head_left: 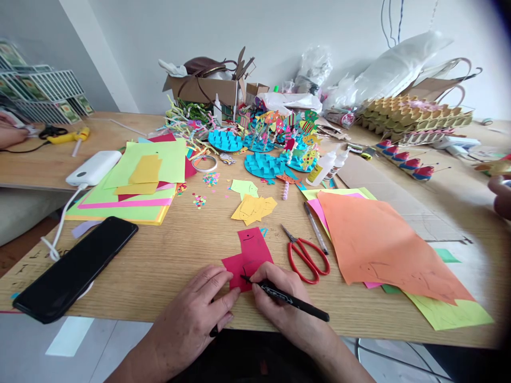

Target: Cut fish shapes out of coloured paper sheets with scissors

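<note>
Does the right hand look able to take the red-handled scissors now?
Probably not: the scissors lie uncovered close to the right hand, but its fingers hold the black marker.

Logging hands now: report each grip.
Left hand: fingertips on pink paper, grip closed on small black piece.
Right hand: grip closed on black marker.

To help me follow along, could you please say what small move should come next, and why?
Probably, the right hand should carry on the curved line with the black marker: its tip is down at the red paper, beside that line, and the left hand's fingers rest at the paper's edge.
</note>
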`<state>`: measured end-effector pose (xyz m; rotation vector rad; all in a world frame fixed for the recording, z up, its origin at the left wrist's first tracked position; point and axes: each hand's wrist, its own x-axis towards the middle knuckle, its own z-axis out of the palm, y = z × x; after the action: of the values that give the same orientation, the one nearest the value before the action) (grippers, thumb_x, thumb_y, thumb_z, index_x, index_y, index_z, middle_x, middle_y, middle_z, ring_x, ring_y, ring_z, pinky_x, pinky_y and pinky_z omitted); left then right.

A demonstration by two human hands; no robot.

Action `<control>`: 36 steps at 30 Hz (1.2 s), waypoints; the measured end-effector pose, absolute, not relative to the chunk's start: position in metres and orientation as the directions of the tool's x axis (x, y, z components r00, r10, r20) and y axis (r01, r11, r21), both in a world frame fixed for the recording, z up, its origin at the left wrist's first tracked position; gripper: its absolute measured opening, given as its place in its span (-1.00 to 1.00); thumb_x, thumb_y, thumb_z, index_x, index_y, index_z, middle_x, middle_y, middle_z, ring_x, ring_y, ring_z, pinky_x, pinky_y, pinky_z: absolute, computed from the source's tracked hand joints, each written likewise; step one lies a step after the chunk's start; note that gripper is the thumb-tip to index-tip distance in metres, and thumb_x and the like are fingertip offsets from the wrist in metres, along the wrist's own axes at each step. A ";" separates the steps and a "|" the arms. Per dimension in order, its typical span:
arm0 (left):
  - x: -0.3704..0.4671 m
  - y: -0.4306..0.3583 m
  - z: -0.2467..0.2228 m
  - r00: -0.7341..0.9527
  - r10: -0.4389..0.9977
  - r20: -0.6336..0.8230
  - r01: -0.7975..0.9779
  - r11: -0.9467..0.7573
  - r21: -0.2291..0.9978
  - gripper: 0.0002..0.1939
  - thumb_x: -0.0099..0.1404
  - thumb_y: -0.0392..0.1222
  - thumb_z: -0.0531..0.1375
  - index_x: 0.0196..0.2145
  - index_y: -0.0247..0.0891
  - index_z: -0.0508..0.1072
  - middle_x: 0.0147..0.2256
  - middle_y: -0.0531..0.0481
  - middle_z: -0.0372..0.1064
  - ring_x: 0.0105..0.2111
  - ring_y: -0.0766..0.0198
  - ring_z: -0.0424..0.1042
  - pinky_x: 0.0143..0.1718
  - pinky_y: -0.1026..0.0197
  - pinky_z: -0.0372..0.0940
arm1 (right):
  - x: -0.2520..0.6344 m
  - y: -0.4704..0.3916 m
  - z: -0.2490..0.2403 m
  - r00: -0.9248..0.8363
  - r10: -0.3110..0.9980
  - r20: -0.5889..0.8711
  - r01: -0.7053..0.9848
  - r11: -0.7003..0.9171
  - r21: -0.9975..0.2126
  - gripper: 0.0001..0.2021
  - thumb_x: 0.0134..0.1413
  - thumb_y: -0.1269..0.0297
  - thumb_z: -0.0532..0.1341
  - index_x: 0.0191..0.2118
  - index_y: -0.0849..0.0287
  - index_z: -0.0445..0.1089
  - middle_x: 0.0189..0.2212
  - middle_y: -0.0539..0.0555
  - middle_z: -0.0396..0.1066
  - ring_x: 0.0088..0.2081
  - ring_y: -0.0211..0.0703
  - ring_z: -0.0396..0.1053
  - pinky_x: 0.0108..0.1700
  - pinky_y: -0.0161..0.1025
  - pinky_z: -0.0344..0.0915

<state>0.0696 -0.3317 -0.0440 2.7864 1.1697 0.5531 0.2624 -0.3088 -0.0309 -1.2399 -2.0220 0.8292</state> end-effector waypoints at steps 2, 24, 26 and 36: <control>0.070 -0.332 -0.044 0.640 0.706 0.303 0.680 -0.704 0.203 -0.67 0.17 -0.39 0.11 -0.09 -0.26 0.41 -0.11 -0.18 0.35 -0.04 0.05 0.29 -0.07 -0.03 0.34 | 0.262 -0.309 -0.031 -0.365 0.914 0.178 0.528 0.361 -0.769 -0.88 -0.06 0.50 0.06 -0.48 0.16 0.25 -0.61 -0.05 0.33 -0.57 -0.30 0.25 -0.53 -0.38 0.16; 0.070 -0.333 -0.046 0.627 0.710 0.320 0.686 -0.698 0.205 -0.67 0.17 -0.40 0.10 -0.10 -0.25 0.42 -0.10 -0.17 0.35 -0.03 0.05 0.29 -0.07 -0.03 0.34 | 0.263 -0.309 -0.031 -0.374 0.911 0.176 0.518 0.363 -0.775 -0.87 -0.07 0.53 0.06 -0.46 0.15 0.25 -0.59 -0.06 0.33 -0.56 -0.30 0.26 -0.51 -0.38 0.16; 0.070 -0.333 -0.047 0.618 0.715 0.326 0.689 -0.693 0.212 -0.68 0.17 -0.40 0.10 -0.11 -0.24 0.42 -0.10 -0.16 0.36 -0.03 0.06 0.29 -0.07 -0.03 0.34 | 0.263 -0.308 -0.031 -0.379 0.907 0.181 0.506 0.367 -0.780 -0.87 -0.07 0.52 0.06 -0.46 0.15 0.25 -0.59 -0.06 0.33 -0.55 -0.30 0.27 -0.50 -0.38 0.17; 0.070 -0.332 -0.045 0.633 0.703 0.326 0.681 -0.705 0.198 -0.68 0.18 -0.39 0.09 -0.11 -0.26 0.42 -0.11 -0.17 0.36 -0.05 0.05 0.30 -0.08 -0.03 0.35 | 0.262 -0.308 -0.031 -0.382 0.908 0.171 0.506 0.361 -0.783 -0.88 -0.06 0.51 0.06 -0.47 0.17 0.25 -0.59 -0.04 0.33 -0.55 -0.29 0.27 -0.50 -0.37 0.17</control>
<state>0.0701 -0.3318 -0.0449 2.7872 1.1826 0.5932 0.2623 -0.3082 -0.0309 -1.2218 -2.0214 0.8605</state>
